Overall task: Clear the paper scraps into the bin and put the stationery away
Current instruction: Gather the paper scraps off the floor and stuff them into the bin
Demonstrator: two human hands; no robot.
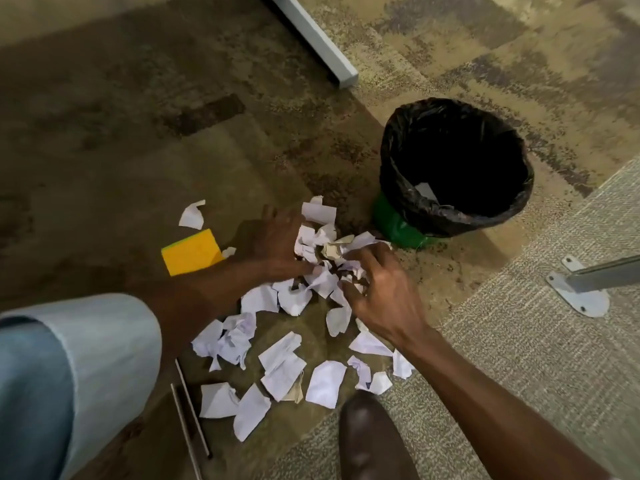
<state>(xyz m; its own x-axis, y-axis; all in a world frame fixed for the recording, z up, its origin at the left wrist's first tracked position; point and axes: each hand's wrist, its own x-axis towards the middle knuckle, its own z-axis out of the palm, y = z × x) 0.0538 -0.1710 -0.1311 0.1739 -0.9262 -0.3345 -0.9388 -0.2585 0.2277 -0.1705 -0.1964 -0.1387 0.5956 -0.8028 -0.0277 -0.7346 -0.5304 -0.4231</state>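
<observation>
Several torn white paper scraps [284, 367] lie scattered on the carpet in front of me. My left hand [277, 242] and my right hand [382, 294] cup a heap of scraps [323, 252] between them, fingers curled into the pile from both sides. A green bin [398, 223] with a black liner [453, 209] stands just beyond the heap, to the right, with one scrap inside. A yellow sticky-note pad [192, 256] lies left of my left wrist. Two thin pencils [190, 410] lie near my knee at lower left.
My knee in light jeans [79, 375] fills the lower left and my brown shoe [372, 441] sits at bottom centre. A grey desk leg [318, 36] crosses the top. A metal foot plate [578, 294] with a bar stands at the right.
</observation>
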